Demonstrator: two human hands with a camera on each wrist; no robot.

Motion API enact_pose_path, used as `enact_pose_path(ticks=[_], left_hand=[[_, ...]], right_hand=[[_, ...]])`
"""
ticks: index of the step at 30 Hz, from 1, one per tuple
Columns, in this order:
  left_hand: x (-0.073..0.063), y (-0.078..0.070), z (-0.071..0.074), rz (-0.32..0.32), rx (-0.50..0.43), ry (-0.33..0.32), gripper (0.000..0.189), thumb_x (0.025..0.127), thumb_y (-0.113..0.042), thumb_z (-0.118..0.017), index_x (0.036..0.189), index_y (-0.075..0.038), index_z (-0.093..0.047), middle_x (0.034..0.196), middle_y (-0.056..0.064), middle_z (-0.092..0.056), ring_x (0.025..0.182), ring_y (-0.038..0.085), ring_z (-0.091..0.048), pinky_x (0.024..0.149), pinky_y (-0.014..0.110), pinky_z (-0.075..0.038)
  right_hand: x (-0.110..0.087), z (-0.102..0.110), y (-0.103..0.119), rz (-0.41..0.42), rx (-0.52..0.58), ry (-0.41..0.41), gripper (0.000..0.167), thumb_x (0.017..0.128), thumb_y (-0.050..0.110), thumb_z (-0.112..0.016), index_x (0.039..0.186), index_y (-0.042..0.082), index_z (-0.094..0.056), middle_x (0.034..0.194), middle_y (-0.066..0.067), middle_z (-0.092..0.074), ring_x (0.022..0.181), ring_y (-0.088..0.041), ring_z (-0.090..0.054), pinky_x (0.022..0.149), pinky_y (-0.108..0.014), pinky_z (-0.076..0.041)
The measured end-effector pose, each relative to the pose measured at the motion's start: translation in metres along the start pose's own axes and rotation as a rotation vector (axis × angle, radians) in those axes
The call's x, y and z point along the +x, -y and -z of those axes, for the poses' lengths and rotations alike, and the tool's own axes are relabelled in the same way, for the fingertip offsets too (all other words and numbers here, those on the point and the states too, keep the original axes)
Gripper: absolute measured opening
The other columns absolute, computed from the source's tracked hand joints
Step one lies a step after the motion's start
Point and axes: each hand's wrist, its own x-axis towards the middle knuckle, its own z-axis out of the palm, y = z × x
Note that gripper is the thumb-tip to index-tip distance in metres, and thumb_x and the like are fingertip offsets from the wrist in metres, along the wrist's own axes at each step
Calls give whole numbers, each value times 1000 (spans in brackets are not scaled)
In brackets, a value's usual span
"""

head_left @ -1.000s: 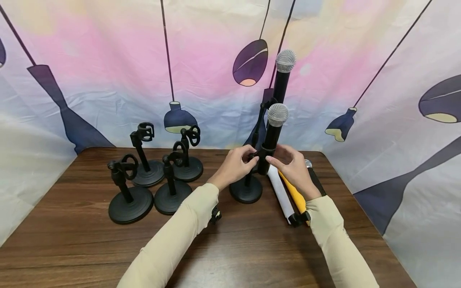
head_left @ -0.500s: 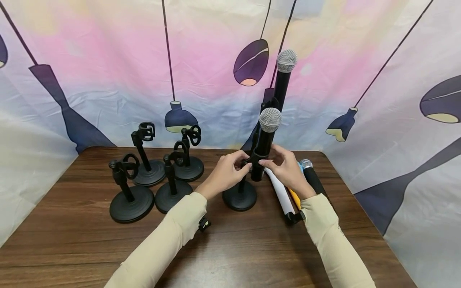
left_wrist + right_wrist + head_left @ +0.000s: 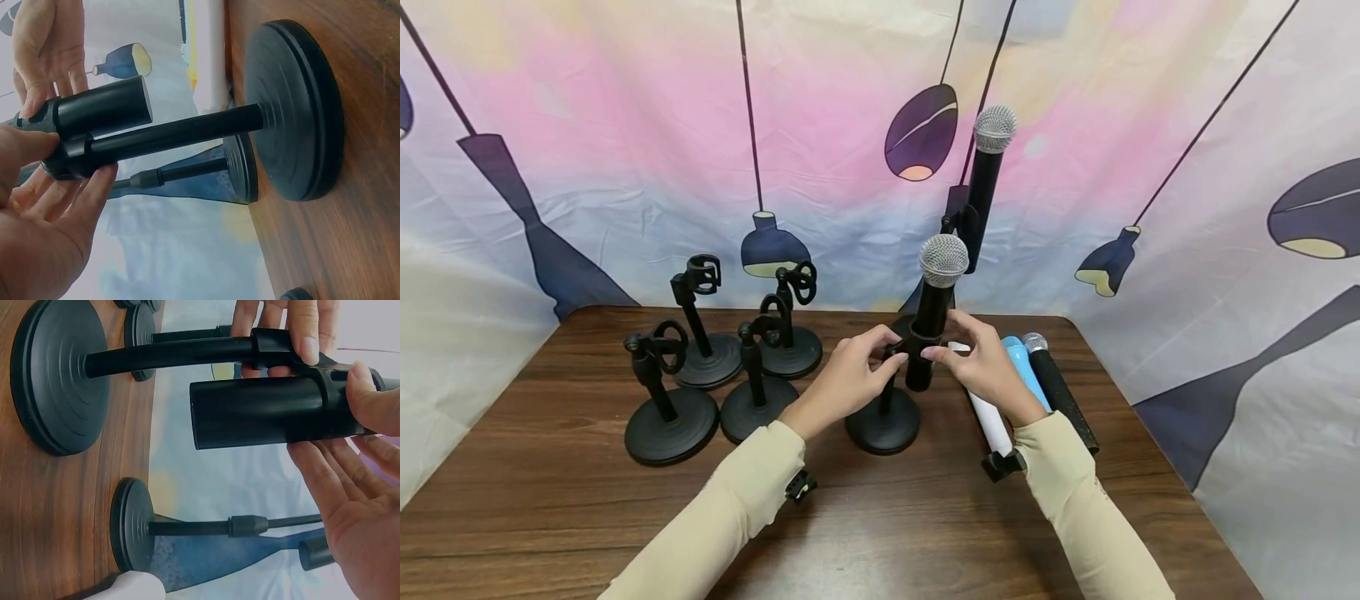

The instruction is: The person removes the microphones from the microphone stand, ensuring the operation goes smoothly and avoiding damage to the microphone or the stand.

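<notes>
In the head view, a black microphone point(image 3: 934, 304) with a silver mesh head sits tilted in the clip of a small black desk stand point(image 3: 883, 423). My left hand point(image 3: 852, 377) pinches the top of the stand beside the clip, thumb and fingers on opposite sides, as the left wrist view shows on the stand's pole point(image 3: 181, 134). My right hand point(image 3: 987, 367) grips the microphone at the clip, with the thumb on the clip ring and fingers behind the black handle point(image 3: 250, 415). Whether the round base touches the table cannot be told.
Another microphone point(image 3: 987, 183) stands in a taller stand behind. Several bare stands, among them a front-left one point(image 3: 673, 425), are grouped at the left. A white tube-shaped thing point(image 3: 991, 423), a blue one point(image 3: 1024, 367) and a black microphone point(image 3: 1063, 392) lie at right on the wooden table point(image 3: 880, 533).
Both hands have brought the stand and its microphone left and nearer to me. The blue thing at the right has come into sight, while a yellow one there is now hidden.
</notes>
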Motion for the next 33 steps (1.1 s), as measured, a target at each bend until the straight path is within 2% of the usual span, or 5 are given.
enact_pose_path(ticks=[9, 18, 22, 28, 33], left_hand=[[-16, 0, 6, 1, 16, -9, 16, 101, -15, -66, 115, -8, -63, 104, 5, -74, 91, 14, -72, 79, 31, -58], [-31, 0, 16, -27, 52, -37, 17, 101, -16, -67, 115, -9, -65, 97, 3, -73, 86, 9, -70, 76, 31, -57], [-36, 0, 19, -31, 47, -41, 16, 101, -14, -65, 117, -9, -66, 94, 3, -73, 86, 9, -69, 77, 32, -57], [-44, 0, 22, -31, 66, -64, 18, 102, -15, -65, 118, -8, -66, 87, 1, -68, 72, 6, -62, 69, 29, -54], [-49, 0, 25, -62, 138, -75, 18, 102, -15, -65, 117, -6, -65, 78, 2, -65, 57, 6, -49, 54, 28, -43]], right_hand=[[-2, -12, 6, 35, -20, -4, 51, 92, 13, -78, 138, 7, -58, 119, -10, -67, 110, -23, -65, 98, -48, -50], [-5, -23, 14, 39, -37, -5, 55, 91, 13, -79, 140, 7, -56, 116, -8, -69, 78, -19, -63, 65, -32, -47], [-6, -27, 16, 33, 4, 5, 55, 90, 13, -80, 140, 7, -56, 118, -9, -69, 74, -20, -63, 61, -30, -49], [-5, -33, 19, 79, -2, -1, 56, 88, 11, -81, 138, 6, -58, 118, -8, -70, 105, -22, -68, 83, -35, -57], [-6, -38, 21, 94, 3, 9, 61, 89, 12, -81, 143, 7, -53, 121, -8, -68, 113, -24, -65, 94, -40, -54]])
